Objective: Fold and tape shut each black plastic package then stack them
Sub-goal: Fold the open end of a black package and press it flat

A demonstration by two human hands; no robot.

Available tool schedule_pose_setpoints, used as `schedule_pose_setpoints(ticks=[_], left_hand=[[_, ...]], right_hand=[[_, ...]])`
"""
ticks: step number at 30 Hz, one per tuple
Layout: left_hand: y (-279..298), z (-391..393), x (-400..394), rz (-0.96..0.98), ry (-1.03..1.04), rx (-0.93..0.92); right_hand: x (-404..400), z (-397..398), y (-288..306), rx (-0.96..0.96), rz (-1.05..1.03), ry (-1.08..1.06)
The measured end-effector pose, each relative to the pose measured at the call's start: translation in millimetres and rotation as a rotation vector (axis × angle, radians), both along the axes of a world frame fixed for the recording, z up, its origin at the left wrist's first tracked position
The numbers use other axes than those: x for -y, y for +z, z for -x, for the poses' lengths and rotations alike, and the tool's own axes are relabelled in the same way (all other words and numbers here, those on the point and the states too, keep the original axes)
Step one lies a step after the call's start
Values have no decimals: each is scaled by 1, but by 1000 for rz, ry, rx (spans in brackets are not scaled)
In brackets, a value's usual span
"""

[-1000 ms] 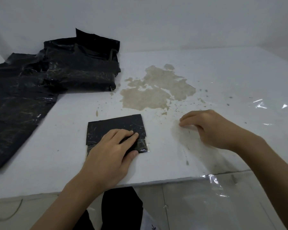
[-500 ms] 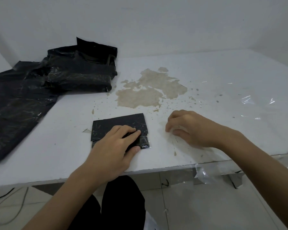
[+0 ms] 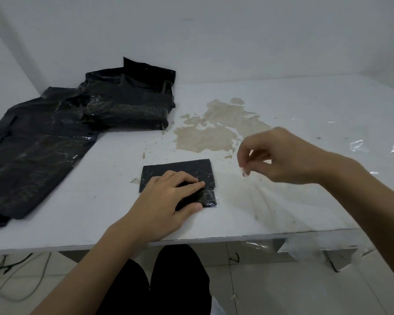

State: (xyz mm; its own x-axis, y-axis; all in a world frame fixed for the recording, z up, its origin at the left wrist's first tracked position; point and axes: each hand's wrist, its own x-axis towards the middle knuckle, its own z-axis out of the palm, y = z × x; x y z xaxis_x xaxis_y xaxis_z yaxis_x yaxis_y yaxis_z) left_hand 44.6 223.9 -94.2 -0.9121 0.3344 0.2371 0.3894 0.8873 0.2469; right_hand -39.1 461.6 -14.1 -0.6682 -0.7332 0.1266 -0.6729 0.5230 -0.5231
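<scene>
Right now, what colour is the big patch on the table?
Tan-brown patch, clearest in the head view.

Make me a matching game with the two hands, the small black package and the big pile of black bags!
Things:
1. left hand
2. right hand
3. small black package
4. pile of black bags

Places or states:
A. far left of the table
B. raised above the table, fingertips pinched
C. flat under a hand, near the front edge
D. pressing down on the package

Pairs: 1-D, 2-B, 3-C, 4-A
</scene>
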Motion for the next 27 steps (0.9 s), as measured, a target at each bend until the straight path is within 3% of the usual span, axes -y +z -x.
schedule_pose_setpoints(ticks=[4,8,14,17,20,27], left_hand=[[6,3,10,-110,68,113],[19,5,26,-572,112,430],[23,12,54,-720,-111,660],[21,13,57,-938,-137,665],[20,14,51,-1148,-24,580],[17,17,37,-1232,230,395]], right_hand=[[29,3,9,41,216,-57],[55,4,6,199,477,-78],[78,8,4,263,655,-167],[82,10,0,255,684,-249],[84,10,-6,235,679,-308],[84,5,-14,236,649,-415]])
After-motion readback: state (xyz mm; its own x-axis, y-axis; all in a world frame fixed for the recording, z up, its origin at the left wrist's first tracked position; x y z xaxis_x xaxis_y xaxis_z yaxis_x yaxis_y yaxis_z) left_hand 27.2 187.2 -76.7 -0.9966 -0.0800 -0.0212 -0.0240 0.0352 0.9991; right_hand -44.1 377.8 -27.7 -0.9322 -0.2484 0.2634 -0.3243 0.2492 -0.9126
